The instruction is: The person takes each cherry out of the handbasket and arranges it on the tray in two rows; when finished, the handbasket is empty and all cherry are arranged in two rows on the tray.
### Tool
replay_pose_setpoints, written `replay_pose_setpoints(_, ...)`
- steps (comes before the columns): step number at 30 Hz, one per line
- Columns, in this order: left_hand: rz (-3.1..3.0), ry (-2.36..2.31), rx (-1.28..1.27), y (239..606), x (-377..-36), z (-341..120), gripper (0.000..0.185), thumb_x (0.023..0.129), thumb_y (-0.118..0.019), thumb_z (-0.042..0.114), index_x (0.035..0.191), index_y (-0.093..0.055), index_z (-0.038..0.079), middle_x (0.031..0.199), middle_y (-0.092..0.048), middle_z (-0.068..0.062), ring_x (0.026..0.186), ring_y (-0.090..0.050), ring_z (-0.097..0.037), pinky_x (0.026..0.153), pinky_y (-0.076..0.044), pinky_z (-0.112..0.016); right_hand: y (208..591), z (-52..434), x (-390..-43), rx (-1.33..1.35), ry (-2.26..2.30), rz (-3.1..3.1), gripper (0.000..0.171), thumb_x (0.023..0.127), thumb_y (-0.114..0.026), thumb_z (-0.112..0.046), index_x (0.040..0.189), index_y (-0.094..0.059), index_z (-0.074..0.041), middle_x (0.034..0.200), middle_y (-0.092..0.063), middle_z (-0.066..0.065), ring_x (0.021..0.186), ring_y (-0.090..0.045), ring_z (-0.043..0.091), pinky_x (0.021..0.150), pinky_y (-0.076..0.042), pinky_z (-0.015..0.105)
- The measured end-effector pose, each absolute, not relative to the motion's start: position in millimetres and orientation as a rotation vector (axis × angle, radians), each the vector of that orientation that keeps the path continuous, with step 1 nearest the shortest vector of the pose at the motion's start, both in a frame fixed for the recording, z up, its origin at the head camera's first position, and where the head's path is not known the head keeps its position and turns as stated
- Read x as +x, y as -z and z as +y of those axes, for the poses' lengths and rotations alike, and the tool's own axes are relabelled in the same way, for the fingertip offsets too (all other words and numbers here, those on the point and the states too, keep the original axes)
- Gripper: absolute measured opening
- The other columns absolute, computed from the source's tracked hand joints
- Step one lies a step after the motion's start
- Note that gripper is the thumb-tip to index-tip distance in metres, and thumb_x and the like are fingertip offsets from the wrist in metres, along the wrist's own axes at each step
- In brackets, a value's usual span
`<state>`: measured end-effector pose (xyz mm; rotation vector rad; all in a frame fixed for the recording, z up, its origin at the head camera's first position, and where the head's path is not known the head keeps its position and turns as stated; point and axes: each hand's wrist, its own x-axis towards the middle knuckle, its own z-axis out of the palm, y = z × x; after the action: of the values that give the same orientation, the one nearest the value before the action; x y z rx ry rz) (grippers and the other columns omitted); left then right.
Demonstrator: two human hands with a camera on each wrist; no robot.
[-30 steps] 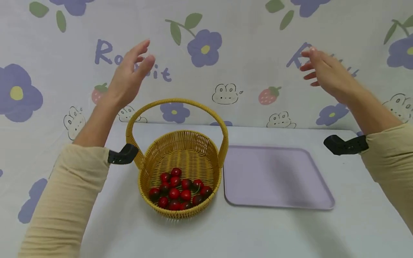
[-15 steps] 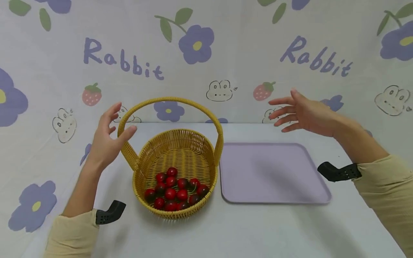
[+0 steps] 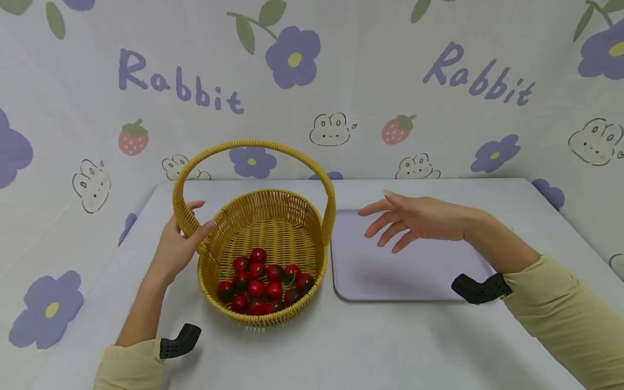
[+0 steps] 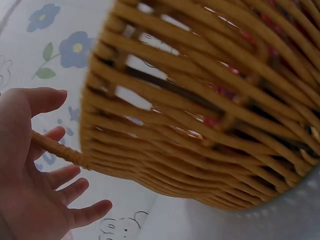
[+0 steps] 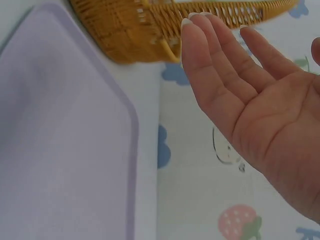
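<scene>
A yellow wicker basket (image 3: 275,233) with a tall arched handle (image 3: 253,144) stands on the white table, left of centre. Several dark red cherries (image 3: 255,288) lie in its near half. At the handle's left foot is my left hand (image 3: 176,250), thumb in front and fingers behind. The left wrist view shows that hand (image 4: 35,175) with its fingers spread loosely and the handle passing between thumb and fingers. My right hand (image 3: 419,221), fingers extended and holding nothing, hovers over the lilac tray (image 3: 361,279). Its palm (image 5: 272,130) shows in the right wrist view, with the basket beyond the fingertips.
The tray lies just right of the basket, close to its side. Behind the white table (image 3: 302,346) hangs a cloth (image 3: 361,70) printed with flowers, rabbits and strawberries. Black wrist mounts (image 3: 482,288) stick out from both sleeves.
Both hands have come down from in front of the backdrop. The left has reached the basket's handle foot; the right has moved inward over the tray. Basket and cherries keep their arrangement.
</scene>
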<state>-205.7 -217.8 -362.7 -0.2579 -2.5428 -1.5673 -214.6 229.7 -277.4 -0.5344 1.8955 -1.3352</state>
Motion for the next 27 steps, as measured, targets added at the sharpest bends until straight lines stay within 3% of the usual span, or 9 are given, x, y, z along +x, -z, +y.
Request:
replay_pose_setpoints(3, -2.559, 1.603, -0.240, 370, -207, -220, 0.051, 0.094, -0.059, 0.023, 0.140, -0.042, 0.008, 0.105, -0.047, -0.022, 0.102, -0.043, -0.032, 0.084, -0.035, -0.048, 282, 214, -212, -0.542, 1.324, 1.845, 0.058, 0.102, -0.025, -0.046, 0.144, -0.040, -0.009, 0.125, -0.055, 0.020, 0.113, -0.051, 0.042, 0.088, -0.046, 0.048)
replay_pose_setpoints(6, -2.563, 1.660, -0.245, 376, -207, -221, 0.046, 0.094, -0.058, 0.015, 0.137, -0.043, 0.003, 0.125, -0.045, -0.028, 0.121, -0.039, -0.038, 0.096, -0.032, -0.056, 286, 199, -209, -0.560, 1.327, 1.794, 0.056, 0.103, -0.026, -0.045, 0.143, -0.039, -0.008, 0.124, -0.054, 0.021, 0.111, -0.051, 0.041, 0.088, -0.046, 0.047)
replay_pose_setpoints(9, -2.565, 1.733, -0.253, 380, -206, -220, 0.044, 0.094, -0.053, 0.005, 0.136, -0.041, 0.000, 0.142, -0.033, -0.030, 0.134, -0.026, -0.043, 0.102, -0.023, -0.062, 291, 185, -206, -0.597, 1.341, 1.741, 0.056, 0.103, -0.027, -0.043, 0.143, -0.038, -0.005, 0.123, -0.054, 0.021, 0.110, -0.053, 0.039, 0.088, -0.046, 0.047)
replay_pose_setpoints(17, -2.592, 1.773, -0.283, 389, -205, -220, 0.045, 0.092, -0.043, -0.004, 0.137, -0.039, -0.002, 0.136, -0.041, -0.028, 0.116, -0.046, -0.040, 0.092, -0.038, -0.050, 300, 144, -202, -0.668, 1.349, 1.684, 0.051, 0.103, -0.029, -0.040, 0.140, -0.044, -0.007, 0.124, -0.053, 0.022, 0.109, -0.054, 0.037, 0.087, -0.047, 0.046)
replay_pose_setpoints(22, -2.562, 1.825, -0.282, 391, -208, -219, 0.045, 0.093, -0.041, -0.004, 0.137, -0.040, -0.001, 0.139, -0.040, -0.026, 0.120, -0.043, -0.037, 0.095, -0.035, -0.049, 305, 116, -203, -0.644, 1.334, 1.740, 0.049, 0.103, -0.032, -0.039, 0.140, -0.043, -0.009, 0.128, -0.051, 0.013, 0.113, -0.052, 0.035, 0.087, -0.047, 0.043)
replay_pose_setpoints(27, -2.560, 1.843, -0.271, 390, -209, -216, 0.044, 0.094, -0.041, -0.002, 0.138, -0.041, -0.002, 0.140, -0.039, -0.026, 0.124, -0.040, -0.038, 0.098, -0.033, -0.051, 311, 93, -206, -0.589, 1.348, 1.770, 0.049, 0.102, -0.035, -0.039, 0.140, -0.044, -0.009, 0.129, -0.051, 0.014, 0.118, -0.049, 0.039, 0.087, -0.048, 0.040)
